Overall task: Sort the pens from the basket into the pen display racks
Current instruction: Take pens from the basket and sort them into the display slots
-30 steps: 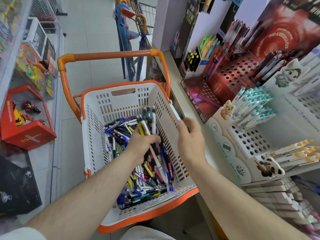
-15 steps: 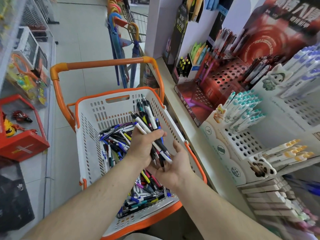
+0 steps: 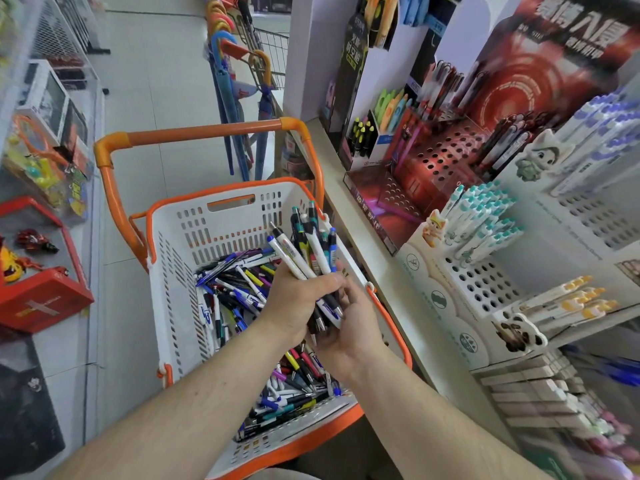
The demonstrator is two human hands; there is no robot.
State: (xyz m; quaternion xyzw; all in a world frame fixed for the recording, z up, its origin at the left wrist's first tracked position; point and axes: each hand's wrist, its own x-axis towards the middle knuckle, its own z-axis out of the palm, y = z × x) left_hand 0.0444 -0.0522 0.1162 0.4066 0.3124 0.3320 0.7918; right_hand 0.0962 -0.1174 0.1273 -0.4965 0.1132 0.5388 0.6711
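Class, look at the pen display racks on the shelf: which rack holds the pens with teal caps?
The white rack with the cat figure, holding the teal-capped pens. The dark red rack beyond holds dark pens; the panda rack nearer holds yellow-capped ones.

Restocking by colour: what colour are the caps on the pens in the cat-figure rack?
Teal, on white barrels, clearest in the head view.

The floor [image 3: 162,84] is made of pale grey tiles and fills the upper middle of the frame. At the left edge stands a low glass showcase [image 3: 45,140] with toys and a red box [image 3: 41,299] inside. At the top centre, several umbrellas [image 3: 225,81] with curved handles hang on a wire rack [image 3: 273,53]. A white pillar [image 3: 311,46] rises at the top, right of centre. The light is bright and even.
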